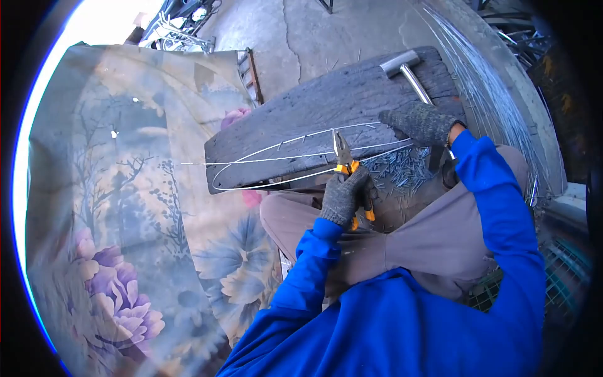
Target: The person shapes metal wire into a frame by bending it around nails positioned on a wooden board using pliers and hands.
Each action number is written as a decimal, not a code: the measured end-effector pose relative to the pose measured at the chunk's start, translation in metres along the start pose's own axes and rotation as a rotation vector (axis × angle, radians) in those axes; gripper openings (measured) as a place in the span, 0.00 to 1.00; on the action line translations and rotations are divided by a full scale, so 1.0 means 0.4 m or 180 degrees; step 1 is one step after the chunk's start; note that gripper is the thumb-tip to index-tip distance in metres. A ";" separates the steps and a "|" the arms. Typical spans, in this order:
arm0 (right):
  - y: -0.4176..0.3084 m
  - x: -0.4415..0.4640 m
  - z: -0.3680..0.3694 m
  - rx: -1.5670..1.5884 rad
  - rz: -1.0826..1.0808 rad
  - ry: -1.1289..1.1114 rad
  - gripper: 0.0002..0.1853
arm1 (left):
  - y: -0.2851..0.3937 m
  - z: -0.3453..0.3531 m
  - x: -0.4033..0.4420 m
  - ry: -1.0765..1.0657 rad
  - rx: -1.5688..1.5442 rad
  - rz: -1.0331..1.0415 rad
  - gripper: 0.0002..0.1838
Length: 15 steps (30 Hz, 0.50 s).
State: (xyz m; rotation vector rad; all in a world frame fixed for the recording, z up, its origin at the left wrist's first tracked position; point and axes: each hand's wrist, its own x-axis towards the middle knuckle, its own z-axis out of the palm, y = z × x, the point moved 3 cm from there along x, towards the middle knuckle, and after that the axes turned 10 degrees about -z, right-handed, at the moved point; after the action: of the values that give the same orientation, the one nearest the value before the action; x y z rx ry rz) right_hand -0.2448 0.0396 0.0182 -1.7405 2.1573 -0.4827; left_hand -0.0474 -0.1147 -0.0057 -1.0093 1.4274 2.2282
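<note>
My left hand (343, 200), in a grey knit glove, is closed around the yellow-handled pliers (342, 149). The plier jaws point away from me and lie over the pale metal wire (276, 158); whether they grip it I cannot tell. The wire forms a long, narrow loop over the dark wooden block (301, 110), with one end sticking out to the left. At the loop's right end, my gloved right hand (424, 124) is closed over the wire strands, its fingertips pointing left. Just beyond that hand lies a steel hammer (408, 72) on the block.
A pile of short cut wire pieces (399, 168) lies between my legs and the block. Long loose wires (493, 94) run along the right side. Flowered cloth (138, 188) covers the left area. Metal parts (179, 28) stand at the far left on the concrete floor (264, 31).
</note>
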 end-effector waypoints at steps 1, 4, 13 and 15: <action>-0.014 -0.001 -0.012 -0.0204 0.0031 -0.0019 0.29 | 0.006 0.008 -0.005 0.0009 0.0039 0.0058 0.11; -0.035 0.027 -0.003 -0.0415 0.0099 -0.0103 0.27 | -0.008 -0.010 0.027 0.0956 0.1263 0.0488 0.12; -0.026 0.034 0.006 -0.0093 0.0343 -0.0035 0.23 | -0.062 -0.023 0.006 -0.0446 0.0742 -0.0049 0.13; -0.026 0.033 -0.001 -0.0300 0.0384 -0.0174 0.24 | -0.058 -0.004 -0.020 -0.0900 -0.0049 -0.0207 0.14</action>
State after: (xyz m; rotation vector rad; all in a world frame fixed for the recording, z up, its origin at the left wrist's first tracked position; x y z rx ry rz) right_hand -0.2385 0.0245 0.0227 -1.6384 2.2630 -0.3039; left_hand -0.0273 -0.1047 -0.0161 -0.6994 1.2382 2.2318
